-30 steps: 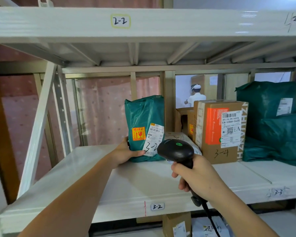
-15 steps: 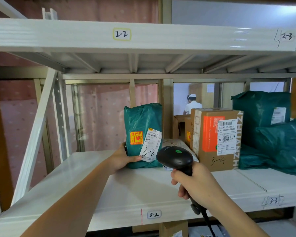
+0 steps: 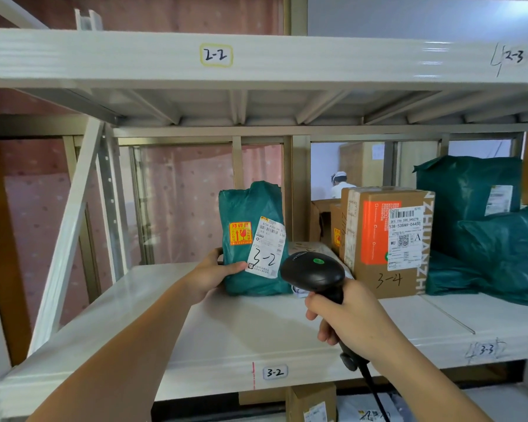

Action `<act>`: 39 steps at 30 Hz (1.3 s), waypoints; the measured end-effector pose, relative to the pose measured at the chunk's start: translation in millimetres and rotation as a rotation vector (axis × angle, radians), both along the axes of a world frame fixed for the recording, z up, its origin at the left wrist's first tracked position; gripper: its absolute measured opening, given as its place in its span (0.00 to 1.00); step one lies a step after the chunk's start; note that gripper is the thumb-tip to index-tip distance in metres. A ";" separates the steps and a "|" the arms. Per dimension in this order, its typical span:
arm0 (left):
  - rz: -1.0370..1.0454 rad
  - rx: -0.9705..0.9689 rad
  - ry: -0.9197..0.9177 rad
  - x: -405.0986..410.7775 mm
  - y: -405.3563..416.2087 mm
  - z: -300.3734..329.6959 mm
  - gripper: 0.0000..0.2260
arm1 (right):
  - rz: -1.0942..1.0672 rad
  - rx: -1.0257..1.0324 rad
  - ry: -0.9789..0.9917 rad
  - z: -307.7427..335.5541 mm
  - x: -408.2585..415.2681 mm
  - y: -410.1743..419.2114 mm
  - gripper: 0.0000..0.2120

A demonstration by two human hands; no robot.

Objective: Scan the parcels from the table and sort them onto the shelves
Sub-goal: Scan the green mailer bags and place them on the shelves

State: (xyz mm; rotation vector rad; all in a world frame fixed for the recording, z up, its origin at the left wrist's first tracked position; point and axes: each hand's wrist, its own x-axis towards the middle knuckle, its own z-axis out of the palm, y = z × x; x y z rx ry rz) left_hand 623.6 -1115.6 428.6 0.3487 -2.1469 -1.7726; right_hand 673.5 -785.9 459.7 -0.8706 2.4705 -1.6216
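Observation:
A green plastic parcel stands upright on the white shelf labelled 3-2. Its white label reads "3-2", beside an orange fragile sticker. My left hand grips the parcel's lower left side, thumb on the front near the label. My right hand grips the handle of a black barcode scanner, whose head with a green light sits just right of the parcel's label. The scanner's cable hangs down below my wrist.
A cardboard box marked 3-4 stands to the right, with smaller boxes behind it. Green bags fill the 3-3 section. The upper shelf is marked 2-2 and 2-3. A diagonal brace crosses at left. A person stands behind the rack.
The view has tilted up a little, so the shelf sits lower in frame. Both hands keep the same holds; parcel and scanner stay in place on the shelf.

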 end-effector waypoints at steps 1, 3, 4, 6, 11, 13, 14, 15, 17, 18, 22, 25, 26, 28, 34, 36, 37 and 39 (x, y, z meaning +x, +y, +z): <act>0.003 0.006 -0.009 0.4 -1.0 0.0 0.37 | 0.000 -0.001 0.000 0.1 0.6 -0.3 0.07; 0.010 0.003 -0.029 1.8 0.1 2.3 0.33 | -0.001 0.004 -0.001 0.1 2.4 -0.7 0.07; 0.019 -0.013 -0.042 2.6 2.6 3.9 0.29 | 0.000 0.007 -0.001 0.0 3.4 -0.9 0.07; 0.087 -0.029 -0.069 2.4 9.5 7.3 0.21 | -0.001 0.009 0.003 0.5 5.7 -0.5 0.08; 0.207 0.022 -0.179 -5.6 22.5 10.9 0.20 | -0.027 0.005 0.000 2.0 10.2 5.6 0.07; 0.207 0.029 -0.198 -8.6 25.9 12.7 0.21 | -0.040 0.004 -0.001 1.6 11.8 10.4 0.07; 0.211 0.044 -0.201 -10.8 25.6 12.7 0.20 | -0.046 -0.003 -0.006 1.4 12.3 13.2 0.07; 0.224 0.050 -0.204 -12.6 25.9 12.6 0.20 | -0.052 -0.010 -0.011 1.1 12.6 16.5 0.07; 0.283 0.021 -0.177 -12.2 28.6 13.8 0.15 | -0.071 -0.016 -0.018 0.4 11.8 24.7 0.07; 0.334 0.005 -0.136 -9.7 30.6 15.4 0.13 | -0.078 -0.018 -0.019 -0.3 11.4 29.4 0.08; 0.607 -0.316 0.052 4.3 47.5 27.4 0.21 | -0.090 -0.043 -0.014 -1.8 11.7 51.2 0.08; 0.507 -0.489 0.241 15.0 99.2 42.8 0.14 | -0.100 -0.046 -0.009 -2.1 10.3 73.8 0.08; 0.436 -0.539 0.269 16.9 120.8 47.7 0.11 | -0.101 -0.048 -0.008 -2.3 9.4 83.0 0.08; 0.272 -0.646 0.273 17.2 163.6 54.3 0.07 | -0.107 -0.057 -0.008 -3.4 6.9 104.7 0.07; -0.167 -0.938 0.184 -4.2 296.0 47.1 0.14 | -0.153 -0.067 -0.037 -7.6 -2.1 193.3 0.07; -0.246 -1.021 0.188 -17.5 340.7 40.9 0.17 | -0.194 -0.051 -0.039 -10.3 -3.5 229.9 0.07; -0.286 -1.045 0.211 -25.2 363.4 37.1 0.17 | -0.223 -0.046 -0.037 -12.2 -3.9 249.3 0.07; -0.384 -1.036 0.238 -40.8 411.7 29.5 0.17 | -0.295 -0.052 -0.044 -16.7 -3.9 290.3 0.06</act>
